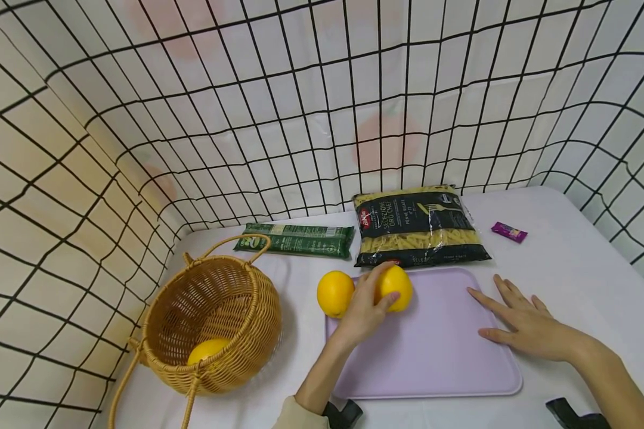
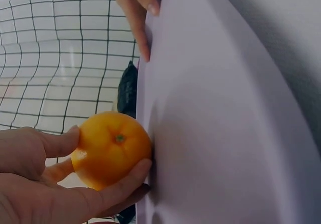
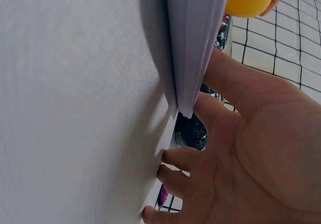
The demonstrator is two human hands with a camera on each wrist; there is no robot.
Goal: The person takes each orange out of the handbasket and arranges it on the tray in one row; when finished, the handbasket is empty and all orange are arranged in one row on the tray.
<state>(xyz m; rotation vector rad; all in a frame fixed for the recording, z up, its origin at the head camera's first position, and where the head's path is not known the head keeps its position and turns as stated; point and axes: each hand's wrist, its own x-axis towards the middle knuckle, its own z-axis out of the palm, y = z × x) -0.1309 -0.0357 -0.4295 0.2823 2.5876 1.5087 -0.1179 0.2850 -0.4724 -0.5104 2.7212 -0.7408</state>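
The left hand (image 1: 362,311) grips one orange (image 1: 398,288) at the lilac tray's (image 1: 429,351) far left, the right hand (image 1: 528,329) splayed at its right edge; a knuckle bump could roll the neighbouring orange (image 1: 335,294) off.

round orange (image 1: 401,286), held, greenish stem spot showing, near far edge of flat lilac tray (image 1: 434,357), corners rounded.

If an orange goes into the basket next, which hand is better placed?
Probably the left hand: it grips an orange and is nearer the basket; the right hand, farther away, touches the tray.
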